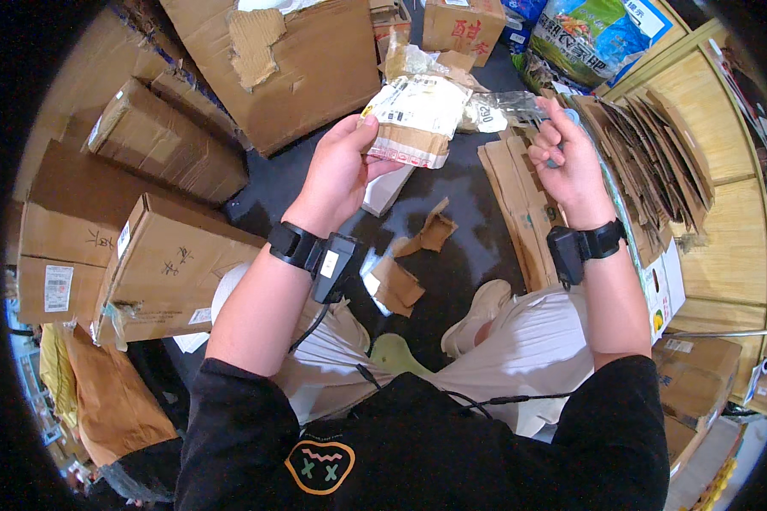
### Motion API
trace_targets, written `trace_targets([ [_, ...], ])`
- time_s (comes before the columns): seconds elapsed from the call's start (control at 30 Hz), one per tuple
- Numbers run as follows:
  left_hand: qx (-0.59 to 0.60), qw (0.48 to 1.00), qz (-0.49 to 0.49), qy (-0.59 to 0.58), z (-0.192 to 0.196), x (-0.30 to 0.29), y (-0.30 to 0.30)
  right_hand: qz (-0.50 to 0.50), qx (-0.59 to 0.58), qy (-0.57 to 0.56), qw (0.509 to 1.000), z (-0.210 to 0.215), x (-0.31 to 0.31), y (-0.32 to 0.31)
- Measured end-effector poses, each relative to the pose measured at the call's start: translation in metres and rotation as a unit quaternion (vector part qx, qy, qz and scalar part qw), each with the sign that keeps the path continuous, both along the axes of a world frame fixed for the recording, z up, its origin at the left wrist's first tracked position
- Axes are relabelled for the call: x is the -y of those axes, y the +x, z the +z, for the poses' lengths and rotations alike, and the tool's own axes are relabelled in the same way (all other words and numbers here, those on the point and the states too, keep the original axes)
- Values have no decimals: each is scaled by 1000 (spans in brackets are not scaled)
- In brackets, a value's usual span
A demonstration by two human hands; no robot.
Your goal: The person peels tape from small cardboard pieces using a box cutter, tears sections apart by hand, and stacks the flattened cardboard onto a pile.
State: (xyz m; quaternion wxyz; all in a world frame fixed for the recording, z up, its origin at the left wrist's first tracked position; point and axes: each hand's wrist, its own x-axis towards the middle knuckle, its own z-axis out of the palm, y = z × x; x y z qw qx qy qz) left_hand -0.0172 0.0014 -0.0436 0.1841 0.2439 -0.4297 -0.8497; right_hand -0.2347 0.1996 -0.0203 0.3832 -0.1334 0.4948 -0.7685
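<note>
My left hand (338, 162) grips the near left edge of a small, torn piece of cardboard box (413, 140), thumb on top. A white shipping label (418, 102) covers much of its upper face. From its right side a crumpled strip of clear packing tape (507, 109) stretches across to my right hand (568, 157). Thumb and forefinger pinch the strip's far end, and the other fingers are curled. Something grey-blue shows between those curled fingers; its kind is mostly hidden. Below the held cardboard, a white box (388, 189) lies on the dark floor.
Torn cardboard scraps (398, 287) lie on the floor before my feet. Flattened cardboard (520, 213) leans at the right, beside a stack of folded sheets (656, 162). Large cartons (175, 264) crowd the left; another big carton (290, 68) stands ahead. A printed bag (584, 43) sits far right.
</note>
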Motion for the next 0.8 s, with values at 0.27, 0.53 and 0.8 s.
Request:
trace_targets([
  [0.27,-4,1000,-8,28,-1,1,1,113,136,-99,979,19,3,8],
  [0.53,-61,993,7,104,1,-1,1,-220,-300,178,911,-7,14,17],
  [0.8,-144,976,9,165,-1,1,3,15,-361,218,906,12,18,60],
])
